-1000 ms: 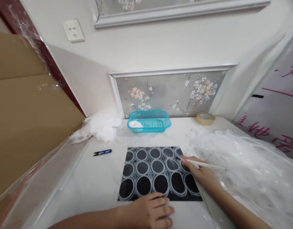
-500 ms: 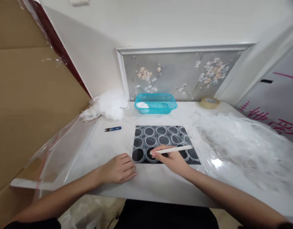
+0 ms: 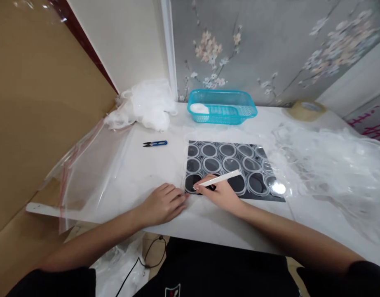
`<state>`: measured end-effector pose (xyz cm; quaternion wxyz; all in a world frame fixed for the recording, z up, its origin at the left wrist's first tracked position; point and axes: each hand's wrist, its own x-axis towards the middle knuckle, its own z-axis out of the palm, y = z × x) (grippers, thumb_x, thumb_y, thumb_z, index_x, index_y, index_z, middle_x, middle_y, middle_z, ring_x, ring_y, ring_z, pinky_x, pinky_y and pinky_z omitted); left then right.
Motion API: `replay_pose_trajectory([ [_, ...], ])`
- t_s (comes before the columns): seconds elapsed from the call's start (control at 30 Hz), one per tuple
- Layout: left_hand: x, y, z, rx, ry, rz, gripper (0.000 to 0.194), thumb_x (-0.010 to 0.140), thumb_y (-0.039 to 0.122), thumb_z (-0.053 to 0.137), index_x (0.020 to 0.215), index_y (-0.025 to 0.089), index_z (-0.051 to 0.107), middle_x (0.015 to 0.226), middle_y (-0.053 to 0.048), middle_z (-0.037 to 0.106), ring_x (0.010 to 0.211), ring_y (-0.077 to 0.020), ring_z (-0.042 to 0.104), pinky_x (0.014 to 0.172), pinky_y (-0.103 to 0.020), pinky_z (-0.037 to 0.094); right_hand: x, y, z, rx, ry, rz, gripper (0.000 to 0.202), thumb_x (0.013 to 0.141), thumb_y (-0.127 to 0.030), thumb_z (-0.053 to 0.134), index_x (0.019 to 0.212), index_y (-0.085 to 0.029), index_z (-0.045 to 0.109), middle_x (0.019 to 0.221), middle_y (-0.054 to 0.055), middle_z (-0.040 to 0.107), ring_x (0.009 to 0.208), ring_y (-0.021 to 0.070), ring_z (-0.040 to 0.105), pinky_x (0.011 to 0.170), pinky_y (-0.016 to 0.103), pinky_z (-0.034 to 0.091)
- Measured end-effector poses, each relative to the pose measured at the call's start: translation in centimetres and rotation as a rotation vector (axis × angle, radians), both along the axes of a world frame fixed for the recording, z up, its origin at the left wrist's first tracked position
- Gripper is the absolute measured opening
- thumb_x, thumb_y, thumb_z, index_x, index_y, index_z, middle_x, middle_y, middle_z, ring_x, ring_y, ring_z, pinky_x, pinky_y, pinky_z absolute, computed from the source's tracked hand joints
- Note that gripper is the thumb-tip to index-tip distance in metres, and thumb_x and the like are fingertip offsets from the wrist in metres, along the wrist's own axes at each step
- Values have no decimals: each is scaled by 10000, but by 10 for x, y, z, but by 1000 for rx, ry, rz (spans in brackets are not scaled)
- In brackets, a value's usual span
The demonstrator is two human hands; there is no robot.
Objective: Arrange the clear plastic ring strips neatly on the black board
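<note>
A dark sheet patterned with pale rings (image 3: pixel 228 151) lies flat on the white table. Over its lower left part, my right hand (image 3: pixel 219 193) pinches a slim white stick (image 3: pixel 222 177), its tip down at a ring near the sheet's bottom left corner. My left hand (image 3: pixel 165 204) rests on the table just left of that corner, fingers curled together and fingertips by the sheet's edge; whether anything is under them is hidden.
Blue thread snips (image 3: pixel 155 143) lie left of the sheet. Behind stand a turquoise basket (image 3: pixel 222 119) holding something white and a tape roll (image 3: pixel 307 110). White netting (image 3: pixel 146 105) is piled back left; clear plastic film (image 3: pixel 332 165) covers the right side.
The view has tilted down and closer to the table. My right hand and the stick have shifted left over the sheet, to the ring at its bottom left corner.
</note>
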<state>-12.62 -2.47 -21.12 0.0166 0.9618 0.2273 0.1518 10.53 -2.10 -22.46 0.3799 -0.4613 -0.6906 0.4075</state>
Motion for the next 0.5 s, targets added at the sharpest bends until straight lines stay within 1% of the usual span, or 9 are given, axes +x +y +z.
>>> replay_pose_trajectory([
  [0.13, 1, -2, -1, 4, 6, -5, 221, 951, 237, 474, 1110, 131, 584, 906, -70, 627, 791, -174, 545, 713, -313, 453, 0, -2, -4, 55, -26, 26, 132, 844, -265, 613, 802, -200, 719, 807, 54, 736, 810, 214, 662, 759, 364, 517],
  [0.37, 2, -3, 1, 7, 7, -4, 204, 955, 232, 473, 1079, 124, 594, 905, -69, 637, 803, -172, 556, 729, -305, 469, 0, -3, -5, 65, -38, 24, 139, 850, -265, 606, 810, -201, 722, 794, 50, 731, 797, 207, 655, 740, 355, 518],
  [0.43, 3, -3, 2, 15, 7, 5, 208, 956, 237, 472, 1083, 126, 593, 937, -75, 641, 831, -179, 567, 751, -312, 481, 0, -3, -5, 76, -42, 23, 137, 851, -262, 606, 816, -199, 723, 789, 49, 728, 790, 205, 653, 736, 353, 518],
  [0.5, 2, -4, 2, 36, -7, 9, 210, 954, 238, 476, 1090, 127, 591, 1027, -90, 646, 920, -202, 579, 807, -337, 493, 0, -3, -6, 92, -46, 24, 132, 849, -255, 608, 825, -195, 722, 798, 51, 729, 791, 205, 651, 734, 351, 518],
])
